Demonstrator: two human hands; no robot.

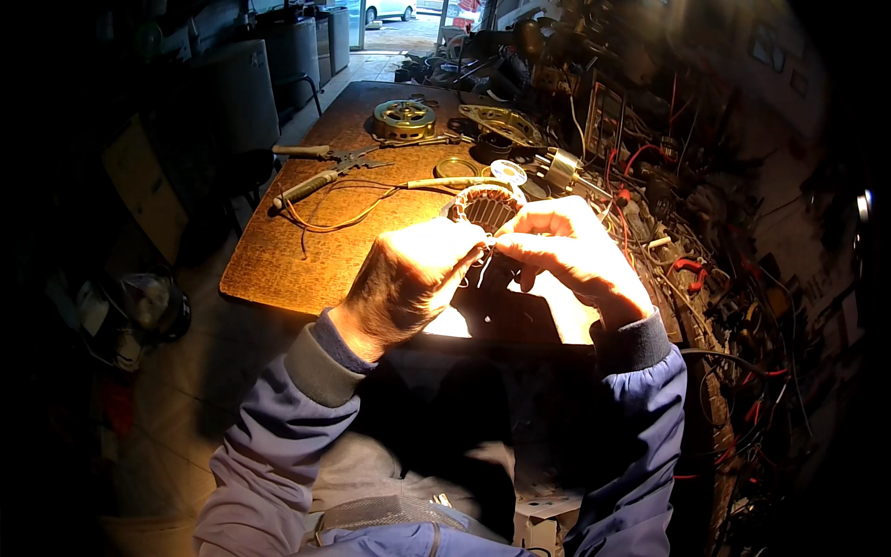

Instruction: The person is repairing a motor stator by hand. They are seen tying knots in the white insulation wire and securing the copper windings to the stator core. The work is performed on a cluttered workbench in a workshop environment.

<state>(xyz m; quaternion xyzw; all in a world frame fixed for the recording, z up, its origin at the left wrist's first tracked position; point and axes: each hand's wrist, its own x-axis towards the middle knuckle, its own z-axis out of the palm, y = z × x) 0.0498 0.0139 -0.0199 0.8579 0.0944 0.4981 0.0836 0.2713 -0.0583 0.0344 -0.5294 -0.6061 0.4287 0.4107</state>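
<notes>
A motor stator (485,206) with copper windings round its slotted core sits on the wooden table, just beyond my fingertips. My left hand (406,269) is closed, thumb and fingers pinched together at the stator's near side. Facing it, my right hand (568,249) also pinches, its fingertips almost meeting the left ones. Between them runs a thin white strand (484,268), with a loose part dangling below the fingertips. Whether it is a cord or an insulated wire cannot be made out. My hands hide the stator's near side.
Pliers (342,165) and a soldering iron (450,183) with a brown cord lie left of the stator. Behind stand a brass-coloured motor end cover (405,119), a round tin (458,167) and a spool (508,172). Tangled wires and red clips (688,271) crowd the right side.
</notes>
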